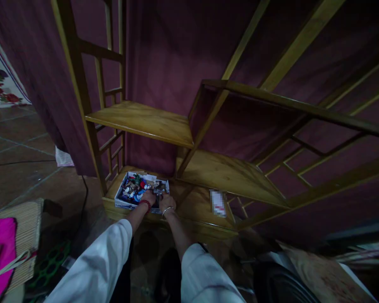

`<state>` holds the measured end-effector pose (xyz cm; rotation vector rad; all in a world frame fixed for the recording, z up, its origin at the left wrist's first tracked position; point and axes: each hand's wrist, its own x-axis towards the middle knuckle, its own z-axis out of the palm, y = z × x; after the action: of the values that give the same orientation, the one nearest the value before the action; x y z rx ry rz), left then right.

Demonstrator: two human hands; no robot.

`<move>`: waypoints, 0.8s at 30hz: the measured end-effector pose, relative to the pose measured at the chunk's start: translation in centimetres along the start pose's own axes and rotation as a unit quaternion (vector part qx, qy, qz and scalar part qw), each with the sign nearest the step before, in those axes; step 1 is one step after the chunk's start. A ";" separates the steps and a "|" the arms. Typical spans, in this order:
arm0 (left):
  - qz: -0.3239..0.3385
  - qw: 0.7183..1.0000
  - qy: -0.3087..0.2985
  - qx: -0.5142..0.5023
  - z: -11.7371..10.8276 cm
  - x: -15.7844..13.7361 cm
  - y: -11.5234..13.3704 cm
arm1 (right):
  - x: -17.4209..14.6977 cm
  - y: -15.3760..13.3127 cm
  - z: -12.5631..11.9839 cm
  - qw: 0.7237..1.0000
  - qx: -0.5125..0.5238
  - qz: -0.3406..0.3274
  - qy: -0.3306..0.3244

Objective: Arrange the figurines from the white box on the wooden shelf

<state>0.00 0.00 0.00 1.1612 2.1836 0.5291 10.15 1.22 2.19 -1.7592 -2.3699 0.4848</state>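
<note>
Reaching with left hand and right hand into a low box of figures.

Stretching forward in loose, creased pale sleeves; wearing red beads at left, a shiny bangle at right. Crossing the near rim side by side, likely for the shortest reach to the pieces there; fingertips lost among knobbly shapes, so cannot tell wide from narrow, nor any firm hold in either hand. Resting flat, box and all, on the left end of the shelf, probably for steady support; penning the glossy red, blue, white and green figures, seemingly, by thin upright walls. Bearing, farther right, a flat white card, blurred out, on smooth, grainy wood. Rising above to a varnished upper board, backed by dull purple curtain.
</note>
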 end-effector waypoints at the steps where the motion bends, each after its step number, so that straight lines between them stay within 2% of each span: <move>1: -0.003 1.000 0.002 -0.006 0.0 0.1 0.0 | 0.1 -0.2 0.0 1.000 0.000 0.006 -0.003; 9: -0.008 0.997 0.046 -0.069 -0.1 0.0 -0.5 | 0.8 -0.8 -0.5 0.998 0.037 0.038 -0.036; 18: -0.022 0.976 0.141 -0.162 -0.1 -2.0 0.1 | 0.0 -1.1 -1.2 0.997 0.065 0.036 -0.002; 20: -0.027 0.964 0.171 -0.204 -0.1 -2.4 0.1 | -0.3 -1.2 -1.3 0.998 0.062 0.026 0.006; 24: -0.018 0.919 0.231 -0.319 0.0 -3.5 0.0 | -0.9 -1.5 -1.5 0.999 0.051 0.001 0.014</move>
<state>1.57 -2.96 1.15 0.6757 2.1204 1.4902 9.58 0.26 4.19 -1.7127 -2.2823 0.5662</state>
